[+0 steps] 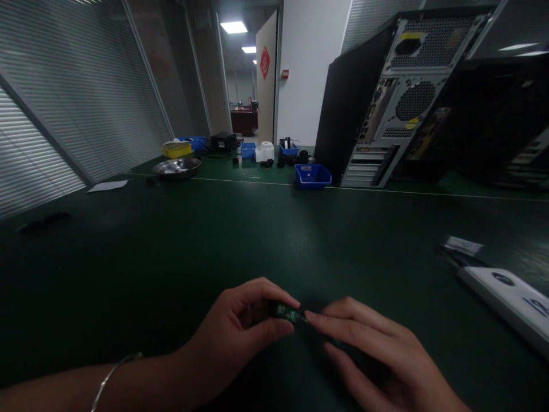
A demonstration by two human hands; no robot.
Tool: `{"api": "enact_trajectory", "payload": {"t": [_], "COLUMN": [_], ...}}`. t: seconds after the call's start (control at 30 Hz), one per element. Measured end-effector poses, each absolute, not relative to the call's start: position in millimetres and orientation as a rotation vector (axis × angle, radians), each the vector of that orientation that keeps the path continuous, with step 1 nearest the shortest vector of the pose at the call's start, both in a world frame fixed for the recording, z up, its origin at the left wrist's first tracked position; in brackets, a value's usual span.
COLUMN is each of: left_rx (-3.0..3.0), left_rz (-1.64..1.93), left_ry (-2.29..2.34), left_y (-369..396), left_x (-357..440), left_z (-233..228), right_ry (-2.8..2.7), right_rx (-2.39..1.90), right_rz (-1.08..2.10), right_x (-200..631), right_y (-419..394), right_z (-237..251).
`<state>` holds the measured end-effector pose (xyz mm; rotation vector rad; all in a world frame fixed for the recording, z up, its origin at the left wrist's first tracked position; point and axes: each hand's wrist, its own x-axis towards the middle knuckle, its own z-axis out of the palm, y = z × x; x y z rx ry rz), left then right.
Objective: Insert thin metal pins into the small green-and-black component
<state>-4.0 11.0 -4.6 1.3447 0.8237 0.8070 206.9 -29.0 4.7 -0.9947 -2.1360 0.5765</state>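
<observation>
Low in the middle of the head view, my left hand (253,320) pinches a small green circuit board (286,312) between thumb and fingers. Pale markings show on the board's face. My right hand (373,343) is closed just to the right of it, its index fingertip close to the board's right end. A thin metallic tip (302,317) shows between that fingertip and the board. Whether it belongs to a tool or to the board, I cannot tell. The right palm and whatever lies in it are hidden in shadow.
A dark green table (193,240) spreads under both hands. At the right lies a white device (510,292) with a dark end. Farther back stand a blue bin (313,176), a computer tower (364,109), a metal bowl (177,167) and a yellow tray (177,151).
</observation>
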Motion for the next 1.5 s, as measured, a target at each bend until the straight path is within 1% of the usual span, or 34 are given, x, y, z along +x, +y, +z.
{"api": "enact_trajectory", "payload": {"t": [0.3,0.93,1.17,1.37,1.5], "left_rx": [1.449,1.303,1.3,1.327,1.326], "left_rz": [0.829,0.805,0.791,0.795,0.787], "left_ry": [0.815,0.835,0.851,0.886,0.876], "left_y": [10,12,11,12,14], "left_x": [-6,-3,-4,-3,-2], "left_z": [-6,-5,-4,-4,-6], "right_ry": [-2.143,-2.071,-2.046,-2.05,-2.017], "right_rx": [-1.006,-0.974,-0.966,-0.989,-0.987], "right_rz": [0.598,0.658,0.653,0.74,0.722], "right_x": [209,206,206,210,209], "right_y": [-27,-27,-30,-29,-31], "right_z": [6,3,-1,-4,-4]}}
